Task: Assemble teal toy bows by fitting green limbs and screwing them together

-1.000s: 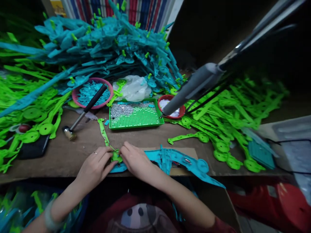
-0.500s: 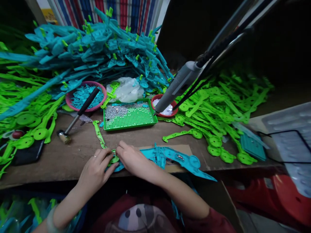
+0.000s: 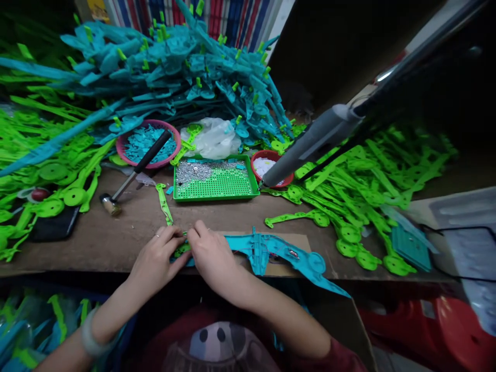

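Note:
At the near edge of the wooden bench (image 3: pixel 116 237), my left hand (image 3: pixel 157 258) and my right hand (image 3: pixel 211 256) meet over the left end of a long teal plastic part (image 3: pixel 279 253). Both press and pinch a thin green plastic strip (image 3: pixel 165 204) where its round end sits on the teal piece. The fingers of both hands are curled closed on that joint, which they mostly hide. The teal part stretches right across a piece of cardboard (image 3: pixel 300 240).
A green tray (image 3: pixel 215 182) with small metal bits, a pink bowl (image 3: pixel 149 144) of teal pieces, a red bowl (image 3: pixel 271 168) and a hammer (image 3: pixel 129 175) lie behind. A grey hanging tool (image 3: pixel 310 144) points down. Teal parts are heaped behind; green parts lie heaped left and right.
Both hands stay on the same joint, fingers shifting slightly and closing tighter over the green end. The view has swung a little.

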`<state>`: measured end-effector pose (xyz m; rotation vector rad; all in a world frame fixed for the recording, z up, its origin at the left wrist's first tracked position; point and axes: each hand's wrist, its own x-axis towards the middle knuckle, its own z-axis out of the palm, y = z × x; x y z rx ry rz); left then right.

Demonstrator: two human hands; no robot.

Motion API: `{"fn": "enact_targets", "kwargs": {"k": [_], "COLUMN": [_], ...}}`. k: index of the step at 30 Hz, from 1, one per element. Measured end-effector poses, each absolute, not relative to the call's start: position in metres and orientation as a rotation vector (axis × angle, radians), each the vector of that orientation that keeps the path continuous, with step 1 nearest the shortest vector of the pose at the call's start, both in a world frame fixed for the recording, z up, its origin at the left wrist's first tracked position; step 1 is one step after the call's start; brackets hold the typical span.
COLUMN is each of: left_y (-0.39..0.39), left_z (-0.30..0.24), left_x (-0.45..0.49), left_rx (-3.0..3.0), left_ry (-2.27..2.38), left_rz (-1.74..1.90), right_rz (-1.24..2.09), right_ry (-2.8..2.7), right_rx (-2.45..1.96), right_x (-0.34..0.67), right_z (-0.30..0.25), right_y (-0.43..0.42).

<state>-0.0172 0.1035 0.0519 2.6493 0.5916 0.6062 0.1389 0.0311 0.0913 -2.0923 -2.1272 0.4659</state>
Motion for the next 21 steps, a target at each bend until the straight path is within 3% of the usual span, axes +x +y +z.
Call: {"fn": "enact_targets", "kwargs": {"k": [21], "left_y": [0.107], "left_z": [0.052], "left_x": [-0.017], "left_rx": [2.727], "left_ry": [0.571], "left_rz": [0.633], "right_rz": [0.379], "right_ry": [-2.336], "right_rx": [-1.86], "right_x": [0.157], "right_z": [0.087], "right_y": [0.026]}}
